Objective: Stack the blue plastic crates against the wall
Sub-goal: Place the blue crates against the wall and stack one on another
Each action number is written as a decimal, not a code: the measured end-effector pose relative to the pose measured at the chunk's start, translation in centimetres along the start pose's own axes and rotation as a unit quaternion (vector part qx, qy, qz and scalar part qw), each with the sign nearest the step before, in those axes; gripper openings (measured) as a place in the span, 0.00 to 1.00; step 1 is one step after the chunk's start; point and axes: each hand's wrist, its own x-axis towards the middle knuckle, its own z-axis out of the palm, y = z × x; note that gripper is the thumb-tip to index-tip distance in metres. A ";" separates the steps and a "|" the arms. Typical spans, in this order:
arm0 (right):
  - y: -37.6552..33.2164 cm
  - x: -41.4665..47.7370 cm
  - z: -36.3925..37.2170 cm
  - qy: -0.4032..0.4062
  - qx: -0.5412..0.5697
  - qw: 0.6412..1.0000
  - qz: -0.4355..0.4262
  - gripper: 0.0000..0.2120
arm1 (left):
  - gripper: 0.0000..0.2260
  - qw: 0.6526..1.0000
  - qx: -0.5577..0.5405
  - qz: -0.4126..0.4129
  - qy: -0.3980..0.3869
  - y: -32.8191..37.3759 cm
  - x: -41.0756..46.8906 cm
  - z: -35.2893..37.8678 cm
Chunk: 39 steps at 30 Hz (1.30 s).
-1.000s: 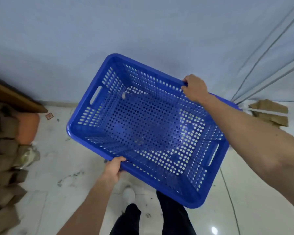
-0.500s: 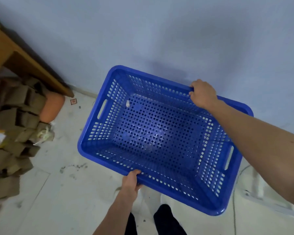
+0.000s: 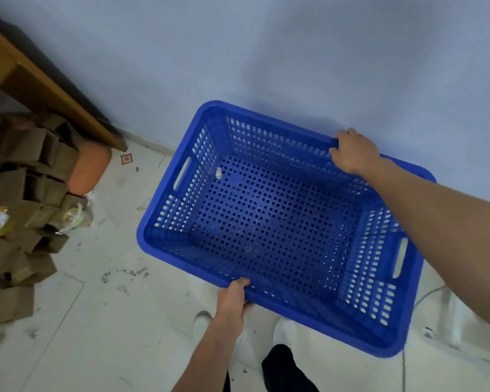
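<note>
A: Holding the crate [image 3: 269, 230] by its two long rims, yes? Which hand is where?

B: The left hand [image 3: 232, 299] is clenched on the near long rim, fingers curled over the edge. The right hand [image 3: 352, 151] is clenched on the far long rim, the side closest to the wall [image 3: 266, 52].

A: So where does the crate sit against those grips?

B: Between them, carried above the floor [image 3: 96, 306], empty, tilted a little. Its long axis runs from the left grip's left to the right grip's right, roughly along the wall. The handle slots are on the short ends, away from both grips.

A: Any other crates to stack onto?

B: None in view. Only boxes [image 3: 26, 210] and a bench [image 3: 40, 77] off beyond the left grip.

A: And the coming move?

B: I judge it goes forward and down, past the right grip. That hand is nearer the wall, so its knuckles could get pinched there.
</note>
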 end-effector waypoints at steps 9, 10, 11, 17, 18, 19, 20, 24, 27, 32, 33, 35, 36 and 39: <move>-1.6 -3.2 0.6 -0.119 0.018 0.991 -0.066 0.39 | 0.13 0.996 0.077 -0.034 -0.017 2.1 0.3 1.0; -1.8 -3.9 0.9 -0.126 0.019 0.989 -0.069 0.39 | 0.18 0.993 0.116 -0.031 -0.014 2.3 0.2 0.7; -1.9 -4.8 1.2 -0.134 0.020 0.988 -0.072 0.38 | 0.24 0.987 0.160 -0.027 -0.001 2.6 0.0 0.3; -3.3 -12.1 2.6 -0.169 0.053 0.979 -0.103 0.34 | 0.33 0.895 0.438 0.068 0.036 5.8 -2.2 -1.7; -3.6 -13.6 3.0 -0.172 0.064 0.977 -0.107 0.32 | 0.34 0.848 0.522 0.082 0.032 6.3 -2.5 -2.3; -4.1 -15.0 3.3 -0.173 0.070 0.976 -0.111 0.31 | 0.35 0.795 0.597 0.102 0.031 6.7 -2.8 -2.8; -4.6 -16.3 3.7 -0.175 0.073 0.975 -0.112 0.30 | 0.36 0.741 0.659 0.128 0.031 7.1 -3.0 -3.4; -6.6 -20.8 5.2 -0.185 0.066 0.976 -0.091 0.28 | 0.33 0.566 0.782 0.261 0.028 8.4 -3.9 -4.8; -8.0 -23.9 5.9 -0.162 0.064 0.983 -0.064 0.28 | 0.27 0.476 0.811 0.340 0.030 10.0 -4.2 -5.5; -9.1 -28.8 7.9 -0.150 0.028 0.988 0.002 0.26 | 0.16 0.331 0.813 0.475 -0.066 12.1 -4.0 -7.9; -9.1 -29.7 8.4 -0.157 0.011 0.987 0.015 0.28 | 0.15 0.302 0.814 0.489 -0.080 12.4 -4.0 -8.3; -9.0 -31.6 9.7 -0.170 -0.033 0.984 0.032 0.32 | 0.17 0.247 0.836 0.481 -0.093 12.7 -3.6 -8.9; -8.8 -32.6 10.6 -0.164 -0.058 0.984 0.032 0.34 | 0.19 0.220 0.852 0.467 -0.088 12.9 -3.3 -9.2; -7.5 -34.4 12.2 -0.153 -0.089 0.983 0.049 0.33 | 0.23 0.138 0.887 0.437 -0.053 13.8 -1.8 -9.6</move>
